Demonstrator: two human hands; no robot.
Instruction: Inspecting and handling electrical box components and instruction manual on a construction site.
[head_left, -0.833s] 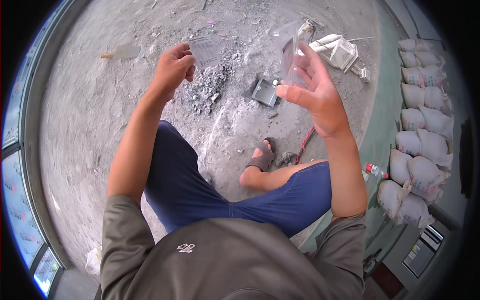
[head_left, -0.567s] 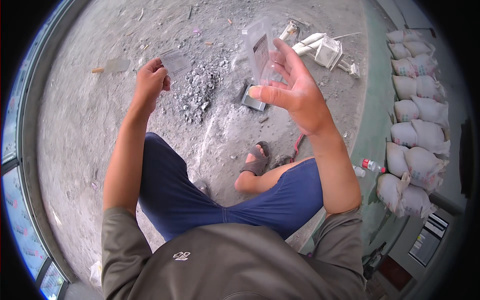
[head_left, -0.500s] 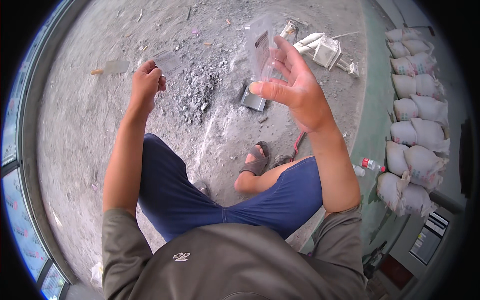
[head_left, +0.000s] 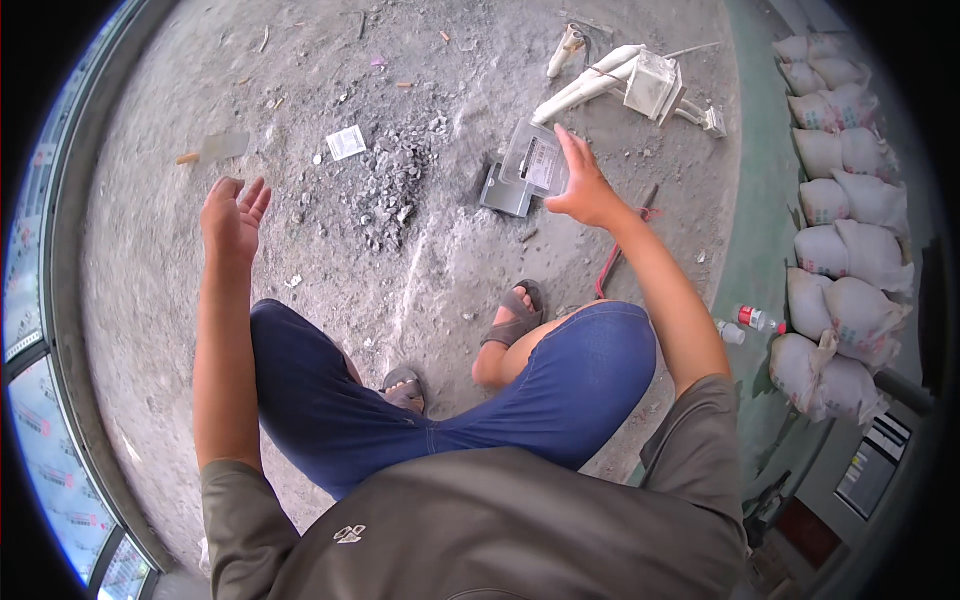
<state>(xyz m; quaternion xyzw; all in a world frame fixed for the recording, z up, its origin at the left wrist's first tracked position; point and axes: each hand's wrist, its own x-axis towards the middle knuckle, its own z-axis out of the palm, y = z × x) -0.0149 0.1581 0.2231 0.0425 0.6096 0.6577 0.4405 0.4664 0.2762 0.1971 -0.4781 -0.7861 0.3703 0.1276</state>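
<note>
My right hand (head_left: 590,190) grips a clear plastic case (head_left: 537,160) with a printed label, thumb on its near edge and fingers at its far right side. Just beneath the case, a shallow grey tray-like box (head_left: 506,193) lies on the ground, partly covered by it. My left hand (head_left: 234,218) is raised over the floor with fingers apart and nothing in it. Nearest that hand is a flat scraper (head_left: 222,147) with a wooden handle. A small white printed sheet (head_left: 347,143) lies beside a heap of grey rubble (head_left: 390,190).
White pipe-like parts with a boxy end (head_left: 655,85) lie at the far right. A red cord (head_left: 608,270) is by my right knee. Stacked white sacks (head_left: 850,245) and plastic bottles (head_left: 760,320) line the right side. Windows (head_left: 50,430) run along the left.
The printed sheet has left my left hand and lies on the ground. That hand has opened and moved left. My right hand has lowered the clear case toward the grey box.
</note>
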